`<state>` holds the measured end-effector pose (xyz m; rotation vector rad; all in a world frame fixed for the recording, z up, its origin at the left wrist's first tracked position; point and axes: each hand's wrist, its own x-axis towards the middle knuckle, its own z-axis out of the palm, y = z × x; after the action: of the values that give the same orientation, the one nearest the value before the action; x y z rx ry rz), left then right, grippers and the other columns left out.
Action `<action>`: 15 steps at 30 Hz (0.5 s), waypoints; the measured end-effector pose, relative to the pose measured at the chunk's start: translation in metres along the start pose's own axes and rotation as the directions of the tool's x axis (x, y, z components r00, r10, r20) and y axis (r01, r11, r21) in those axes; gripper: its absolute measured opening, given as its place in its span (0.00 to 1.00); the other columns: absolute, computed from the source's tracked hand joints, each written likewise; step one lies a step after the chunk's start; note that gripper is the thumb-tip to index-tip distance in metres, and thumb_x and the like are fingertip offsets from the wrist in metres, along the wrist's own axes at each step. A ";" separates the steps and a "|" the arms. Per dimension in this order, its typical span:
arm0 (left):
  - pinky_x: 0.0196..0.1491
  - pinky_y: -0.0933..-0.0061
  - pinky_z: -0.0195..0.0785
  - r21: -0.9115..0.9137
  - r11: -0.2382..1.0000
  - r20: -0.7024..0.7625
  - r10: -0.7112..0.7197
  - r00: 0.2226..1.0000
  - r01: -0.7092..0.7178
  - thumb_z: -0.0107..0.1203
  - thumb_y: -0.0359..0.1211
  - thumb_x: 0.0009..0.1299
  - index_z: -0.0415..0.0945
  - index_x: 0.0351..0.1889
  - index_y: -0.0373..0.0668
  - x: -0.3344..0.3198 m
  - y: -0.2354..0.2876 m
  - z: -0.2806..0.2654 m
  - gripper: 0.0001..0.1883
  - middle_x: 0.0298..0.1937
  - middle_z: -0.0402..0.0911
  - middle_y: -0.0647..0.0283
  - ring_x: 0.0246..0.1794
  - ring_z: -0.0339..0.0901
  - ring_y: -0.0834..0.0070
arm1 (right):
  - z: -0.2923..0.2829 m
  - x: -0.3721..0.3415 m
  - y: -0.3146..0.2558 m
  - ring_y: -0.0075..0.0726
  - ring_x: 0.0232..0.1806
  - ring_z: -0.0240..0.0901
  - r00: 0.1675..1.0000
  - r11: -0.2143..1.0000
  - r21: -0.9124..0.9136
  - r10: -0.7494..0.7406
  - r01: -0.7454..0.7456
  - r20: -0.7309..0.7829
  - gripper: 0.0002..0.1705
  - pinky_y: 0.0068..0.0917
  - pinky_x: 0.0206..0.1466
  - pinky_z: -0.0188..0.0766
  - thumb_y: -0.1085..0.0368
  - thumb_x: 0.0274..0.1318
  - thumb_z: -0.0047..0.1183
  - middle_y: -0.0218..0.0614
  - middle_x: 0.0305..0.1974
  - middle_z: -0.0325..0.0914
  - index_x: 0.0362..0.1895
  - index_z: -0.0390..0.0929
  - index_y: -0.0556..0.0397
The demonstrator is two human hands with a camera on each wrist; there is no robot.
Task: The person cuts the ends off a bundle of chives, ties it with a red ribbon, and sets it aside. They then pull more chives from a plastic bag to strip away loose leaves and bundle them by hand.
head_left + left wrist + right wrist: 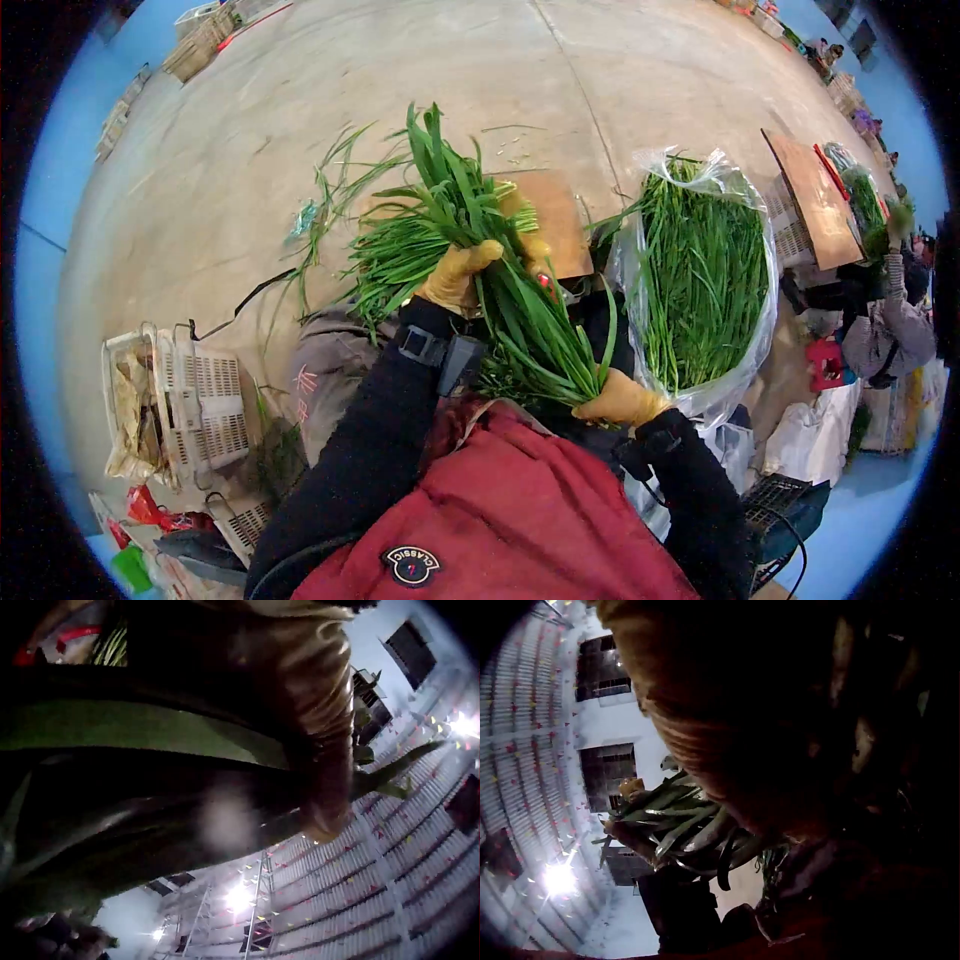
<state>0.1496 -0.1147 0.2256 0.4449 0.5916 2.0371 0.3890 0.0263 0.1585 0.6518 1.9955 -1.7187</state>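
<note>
Both hands wear yellow gloves and hold one bunch of long, flat, chive-like green leaves (530, 325). My left hand (455, 278) grips the middle of the bunch, thumb across the near side; yellow-gloved fingers (520, 212) show beyond it. At the lower right end, my right hand (622, 400) holds the leaf ends near my lap. More cut greens (400, 250) lie fanned out under and left of the bunch. In the left wrist view, the glove (322, 697) wraps over broad leaves (150, 729). The right wrist view is mostly dark, with leaves (682, 817) beyond the glove.
A clear plastic bag (768, 290) packed with long greens stands to the right. Behind the bunch lies a brown board (560, 225). White plastic crates (205, 400) are at the left. Another person (890, 330) sits at the far right beside a tilted board (815, 200).
</note>
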 end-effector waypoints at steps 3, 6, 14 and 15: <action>0.40 0.62 0.73 0.239 0.970 -0.097 -0.030 0.995 0.052 0.59 0.40 0.61 0.70 0.54 0.36 -0.004 0.004 -0.038 0.26 0.34 0.80 0.55 0.37 0.77 0.64 | 0.004 0.012 -0.001 0.28 0.34 0.74 0.995 0.997 0.002 0.073 -0.073 0.070 0.30 0.28 0.36 0.72 0.66 0.39 0.66 0.33 0.36 0.79 0.51 0.72 0.54; 0.37 0.67 0.74 0.270 0.960 -0.056 -0.053 0.997 0.067 0.61 0.33 0.59 0.77 0.38 0.35 -0.017 0.019 -0.045 0.13 0.30 0.81 0.56 0.30 0.79 0.67 | 0.017 0.025 -0.002 0.30 0.39 0.74 0.996 0.997 -0.010 -0.081 0.081 0.039 0.30 0.27 0.44 0.71 0.65 0.42 0.64 0.35 0.38 0.80 0.52 0.71 0.56; 0.38 0.65 0.68 0.496 0.866 0.152 -0.013 0.988 -0.065 0.64 0.35 0.56 0.70 0.23 0.42 -0.044 0.038 0.004 0.12 0.26 0.80 0.57 0.30 0.77 0.64 | 0.050 0.081 0.036 0.29 0.56 0.66 0.829 0.827 0.104 -0.558 0.552 0.042 0.47 0.26 0.59 0.63 0.72 0.40 0.66 0.37 0.57 0.71 0.66 0.56 0.57; 0.38 0.67 0.67 0.597 0.799 0.117 0.008 0.993 -0.077 0.64 0.34 0.55 0.70 0.22 0.43 -0.048 0.040 0.014 0.12 0.23 0.78 0.59 0.27 0.76 0.65 | 0.043 0.071 0.032 0.30 0.58 0.64 0.898 0.901 0.167 -0.423 0.401 0.121 0.52 0.26 0.61 0.62 0.73 0.39 0.66 0.38 0.59 0.69 0.69 0.49 0.59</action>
<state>0.1528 -0.1707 0.2561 0.9452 1.1790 1.8148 0.3519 -0.0068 0.0851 0.1250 2.0198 -2.0934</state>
